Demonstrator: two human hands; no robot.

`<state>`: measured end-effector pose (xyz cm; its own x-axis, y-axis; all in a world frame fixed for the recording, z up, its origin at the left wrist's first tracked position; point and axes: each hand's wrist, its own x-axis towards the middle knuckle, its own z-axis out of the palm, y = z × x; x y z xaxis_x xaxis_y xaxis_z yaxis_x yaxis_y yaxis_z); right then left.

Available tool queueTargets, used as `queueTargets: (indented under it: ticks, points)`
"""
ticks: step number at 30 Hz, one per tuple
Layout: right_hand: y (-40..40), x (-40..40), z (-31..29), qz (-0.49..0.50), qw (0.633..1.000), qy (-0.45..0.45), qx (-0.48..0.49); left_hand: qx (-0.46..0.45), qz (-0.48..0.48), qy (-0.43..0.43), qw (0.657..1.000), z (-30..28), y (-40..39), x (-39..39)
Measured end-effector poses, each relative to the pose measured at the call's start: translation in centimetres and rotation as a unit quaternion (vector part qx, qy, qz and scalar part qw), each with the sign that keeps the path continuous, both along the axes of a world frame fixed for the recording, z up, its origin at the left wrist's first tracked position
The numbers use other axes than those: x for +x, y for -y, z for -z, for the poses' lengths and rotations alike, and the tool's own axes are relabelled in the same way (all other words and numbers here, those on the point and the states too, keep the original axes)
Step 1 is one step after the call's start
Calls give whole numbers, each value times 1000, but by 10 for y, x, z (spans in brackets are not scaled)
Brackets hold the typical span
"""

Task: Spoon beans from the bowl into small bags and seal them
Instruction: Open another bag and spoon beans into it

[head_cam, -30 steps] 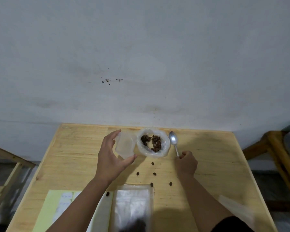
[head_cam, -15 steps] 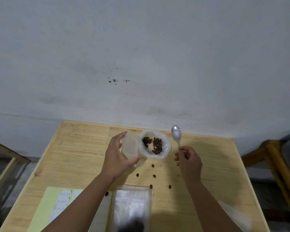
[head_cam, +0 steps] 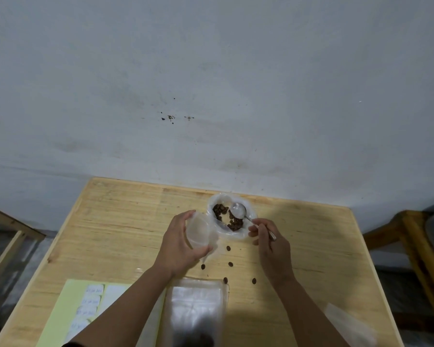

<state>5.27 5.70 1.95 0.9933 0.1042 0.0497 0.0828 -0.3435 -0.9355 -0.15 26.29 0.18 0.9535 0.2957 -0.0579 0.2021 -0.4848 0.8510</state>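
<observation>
Near the table's far edge, against the wall: one bowl (head_cam: pixel 232 216), round, translucent white, lined or made of thin crinkled plastic. Contents: brown beans (head_cam: pixel 221 212), oval and matte, heaped in two patches. Spoon (head_cam: pixel 238 210), polished metal with an oval head, its head lying over the beans inside the bowl, its slim handle running out over the bowl's near right rim. Right hand (head_cam: pixel 271 242), just right of the bowl, fingers curled, pinching the spoon handle. Left hand (head_cam: pixel 179 244), just left of the bowl, thumb and fingers curved round a small bag (head_cam: pixel 198 230), clear soft film, its mouth held rounded, touching the bowl's left side. Loose beans (head_cam: pixel 228 248), several, scattered on the wood nearer than the bowl. Stack of flat clear bags (head_cam: pixel 196 304), glossy and rectangular, nearer still, one dark patch at its near end. Pale green sheet (head_cam: pixel 60 311) with white labels, left of that stack. Table (head_cam: pixel 110 221), light wood, straight grain, square-cornered.
</observation>
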Motion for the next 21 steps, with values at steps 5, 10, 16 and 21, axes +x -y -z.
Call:
queueTargets:
  ticks: [5,10,16,21]
  points:
    - [-2,3,12,18,999,-27,7,-5,0,-15,1000,1,5,7]
    - [-4,4,18,51,984,-134,106,-12,9,-33,999,5,8,11]
    - [-11,6,15,31,952,-236,190,-19,8,-43,999,6,10,14]
    - [-13,8,15,45,926,-283,246,-14,12,-45,999,5,9,15]
